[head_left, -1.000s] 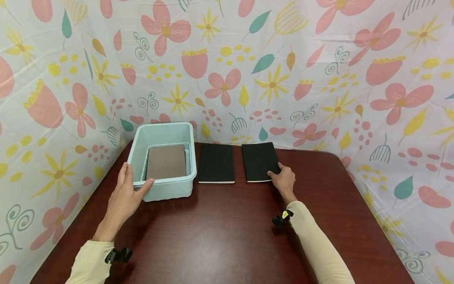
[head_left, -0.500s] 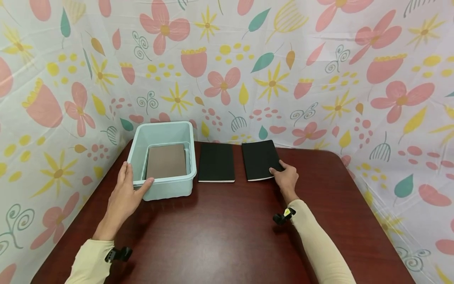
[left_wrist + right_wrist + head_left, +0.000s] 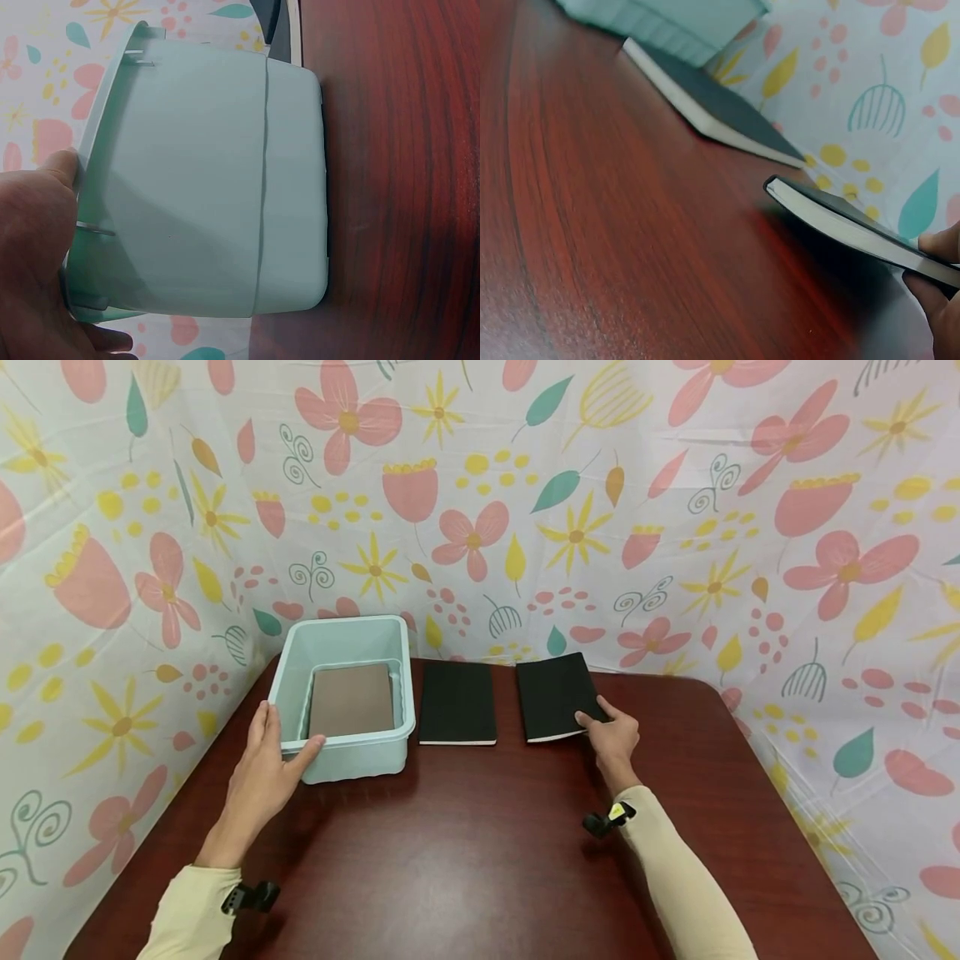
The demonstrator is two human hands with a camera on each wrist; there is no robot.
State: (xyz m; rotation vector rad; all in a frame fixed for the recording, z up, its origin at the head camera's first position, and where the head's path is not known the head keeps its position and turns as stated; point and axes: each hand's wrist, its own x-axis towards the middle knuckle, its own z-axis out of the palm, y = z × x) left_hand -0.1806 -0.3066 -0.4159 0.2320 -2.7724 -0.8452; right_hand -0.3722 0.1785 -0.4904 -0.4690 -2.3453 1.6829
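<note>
My right hand [image 3: 617, 735] pinches a black notebook [image 3: 557, 695] at its near right corner, thumb on top and fingers underneath. In the right wrist view this notebook [image 3: 832, 221] slants above the table with a dark shadow below, its white page edges showing. My left hand [image 3: 262, 781] rests at the near left corner of a pale blue plastic bin [image 3: 360, 756], thumb along the front rim and straight fingers against the left side. A brown notebook [image 3: 351, 700] lies inside the bin. Between bin and held notebook, a second black notebook [image 3: 457, 703] lies flat.
The dark red wooden table [image 3: 450, 860] carries everything. A flower-printed cloth [image 3: 480, 510] hangs right behind the table and along its left side. Each wrist wears a small black camera on a strap, such as the right wrist camera [image 3: 600, 822].
My right hand has shifted slightly right, pulling the black notebook along and turning it a little, with its near right corner lifted. The left hand, the bin and the other notebooks have stayed put.
</note>
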